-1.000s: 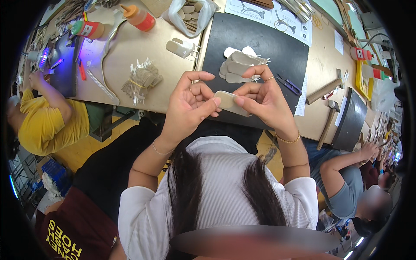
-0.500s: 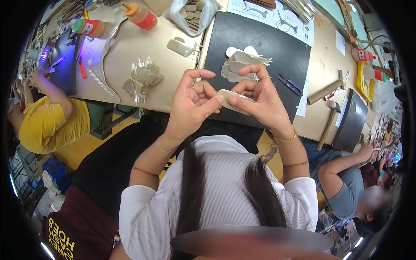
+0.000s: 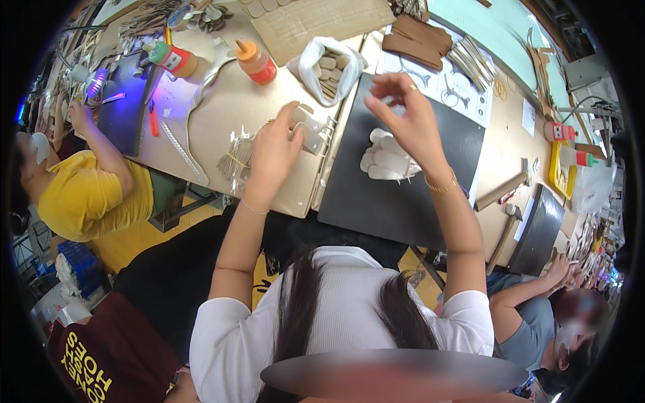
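My left hand (image 3: 274, 158) reaches over the table with its fingers apart, its fingertips beside a few flat, rounded grey-beige pieces (image 3: 310, 140). Whether it touches them I cannot tell. Partly behind that hand lies a bundle of similar tagged pieces (image 3: 236, 156) with white ends, tied with a yellow band. My right hand (image 3: 411, 121), slightly blurred, is raised over the black mat (image 3: 363, 205), thumb and fingers apart, and I make out nothing held in it. Just below it, a pile of pale rounded pieces (image 3: 386, 161) with thin white ends rests on the mat.
A white plastic bag (image 3: 309, 74) of oval pieces and an orange-capped bottle (image 3: 256, 64) stand farther back. Brown strips (image 3: 416, 41) lie on a printed sheet. At right are a hammer (image 3: 507, 225) and a second black mat (image 3: 534, 235). People work on both sides.
My hands have parted: the left moved left to the flat pieces, the right rose over the mat. The pale piece held between them has left my fingers. The view has shifted.
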Motion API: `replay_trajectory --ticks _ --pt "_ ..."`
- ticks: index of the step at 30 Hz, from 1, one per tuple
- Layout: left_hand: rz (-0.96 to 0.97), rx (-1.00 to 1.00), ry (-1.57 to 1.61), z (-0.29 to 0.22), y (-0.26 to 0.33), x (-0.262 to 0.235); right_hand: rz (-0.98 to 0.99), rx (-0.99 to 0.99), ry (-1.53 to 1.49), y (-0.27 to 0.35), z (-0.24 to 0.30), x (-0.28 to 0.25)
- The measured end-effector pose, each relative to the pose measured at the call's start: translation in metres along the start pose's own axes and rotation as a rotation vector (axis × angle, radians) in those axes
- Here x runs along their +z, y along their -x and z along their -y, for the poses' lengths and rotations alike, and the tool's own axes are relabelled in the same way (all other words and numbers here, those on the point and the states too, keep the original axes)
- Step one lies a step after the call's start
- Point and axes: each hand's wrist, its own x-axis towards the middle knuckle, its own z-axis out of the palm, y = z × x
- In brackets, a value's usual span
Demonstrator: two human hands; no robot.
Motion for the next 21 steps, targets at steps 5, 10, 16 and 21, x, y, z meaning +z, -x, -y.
replay_trajectory --ticks 5,10,16,21 --pt "-0.096 0.093 -0.307 -0.007 -0.006 0.005 -0.172 -0.391 0.199 -0.107 -0.019 0.056" --pt "-0.029 0.205 -0.259 -0.022 0.003 0.018 -0.250 -0.446 0.542 -0.194 -0.038 0.103" --pt "0.084 0.291 -0.133 -0.035 0.021 0.037 -0.250 -0.524 0.788 -0.236 -0.058 0.118" --pt "0.119 0.346 -0.088 -0.038 0.022 0.052 -0.171 -0.534 0.930 -0.248 -0.068 0.120"
